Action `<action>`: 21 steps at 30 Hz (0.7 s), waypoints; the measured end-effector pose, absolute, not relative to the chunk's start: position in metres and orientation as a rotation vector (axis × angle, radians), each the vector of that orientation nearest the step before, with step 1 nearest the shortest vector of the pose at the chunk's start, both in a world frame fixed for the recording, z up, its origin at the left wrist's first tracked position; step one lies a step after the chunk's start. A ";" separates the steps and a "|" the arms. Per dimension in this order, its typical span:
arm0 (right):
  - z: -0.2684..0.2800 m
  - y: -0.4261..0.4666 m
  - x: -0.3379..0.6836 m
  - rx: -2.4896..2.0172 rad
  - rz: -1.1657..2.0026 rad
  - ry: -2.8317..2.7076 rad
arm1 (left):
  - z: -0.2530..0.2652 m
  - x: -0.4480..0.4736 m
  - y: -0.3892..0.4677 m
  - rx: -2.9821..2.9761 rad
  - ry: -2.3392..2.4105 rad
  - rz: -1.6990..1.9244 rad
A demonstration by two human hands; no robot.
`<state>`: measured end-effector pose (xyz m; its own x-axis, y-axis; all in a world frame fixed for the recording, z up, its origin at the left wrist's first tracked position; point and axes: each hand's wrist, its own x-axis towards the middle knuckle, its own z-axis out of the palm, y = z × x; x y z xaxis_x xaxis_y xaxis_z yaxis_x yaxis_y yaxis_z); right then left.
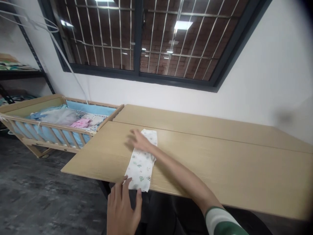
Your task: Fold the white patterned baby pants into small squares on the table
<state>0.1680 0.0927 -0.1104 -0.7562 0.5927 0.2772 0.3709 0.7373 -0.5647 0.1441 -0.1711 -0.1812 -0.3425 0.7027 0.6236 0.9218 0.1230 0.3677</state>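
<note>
A white cloth piece (140, 168) with small green and brown prints lies in a long folded strip on the wooden table, its near end at the front edge. My left hand (123, 207) is at that near end, fingers spread and holding nothing; its index fingertip is by the cloth's near left corner, and I cannot tell if it touches. Across the upper part of the strip reaches my right hand (140, 142), with its blurred fingers stretched out past the cloth's left side. It covers part of the fabric, and nothing shows in its grasp.
The pale wooden table (207, 160) runs along the wall beneath a barred window (138, 39). To the left stands a wooden crib (66, 130) holding blue bedding and a pink cloth (81, 123). A dark shelf (22, 74) with folded fabrics is behind it.
</note>
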 end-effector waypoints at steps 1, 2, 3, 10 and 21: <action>-0.110 0.071 0.177 -0.503 0.709 -2.617 | -0.187 0.149 -0.173 -1.653 -2.044 -0.977; -0.111 0.050 0.187 -0.308 0.739 -2.717 | -0.194 0.154 -0.174 -1.698 -1.995 -0.905; -0.113 0.031 0.197 -0.152 0.761 -2.798 | -0.201 0.159 -0.175 -1.723 -1.958 -0.837; -0.143 0.007 0.233 0.051 0.739 -3.087 | -0.227 0.184 -0.178 -1.686 -2.054 -0.666; -0.163 0.211 0.219 -0.877 0.419 -2.947 | -0.215 0.184 -0.179 -1.691 -2.062 -0.616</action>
<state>0.2186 0.2109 -0.1628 -0.8394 0.5420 -0.0401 0.5317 0.8037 -0.2673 0.1841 -0.1789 -0.2149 -0.1863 0.8049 0.5635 0.9820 0.1700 0.0819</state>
